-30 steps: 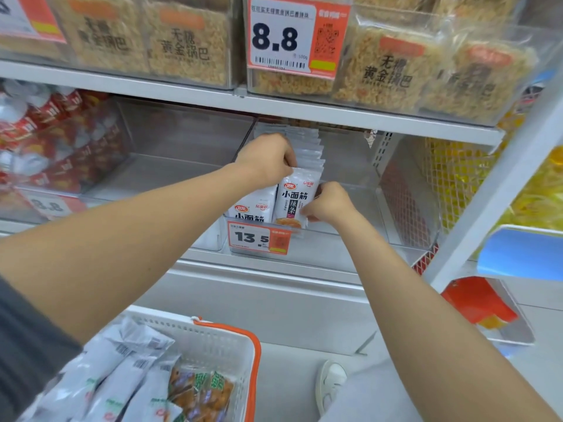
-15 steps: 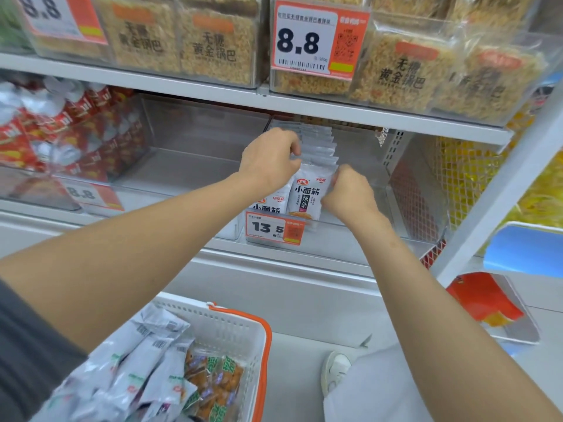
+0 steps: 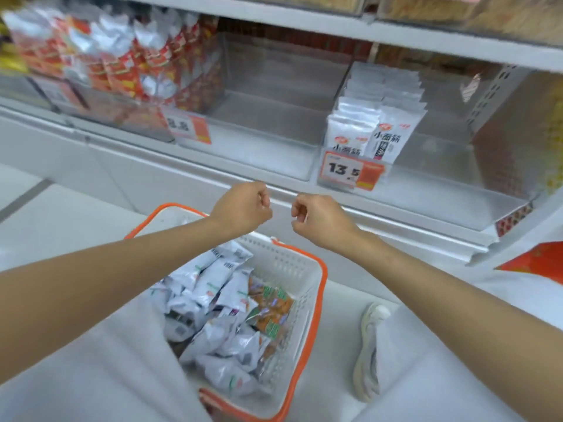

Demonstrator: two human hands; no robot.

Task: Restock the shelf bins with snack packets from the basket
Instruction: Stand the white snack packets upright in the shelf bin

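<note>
Basket [image 3: 292,264] packets [image 3: 210,289] below left hand [image 3: 240,210], right hand [image 3: 320,219]; both curled, empty.

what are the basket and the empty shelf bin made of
The basket looks like moulded white plastic with an orange rim: a grid of small holes runs through its wall. The shelf bin seems clear rigid plastic, maybe acrylic: you see straight through its walls.

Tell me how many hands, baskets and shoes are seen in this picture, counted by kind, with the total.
Hands: 2 (left hand, right hand)
Basket: 1
Shoe: 1
Total: 4
</note>
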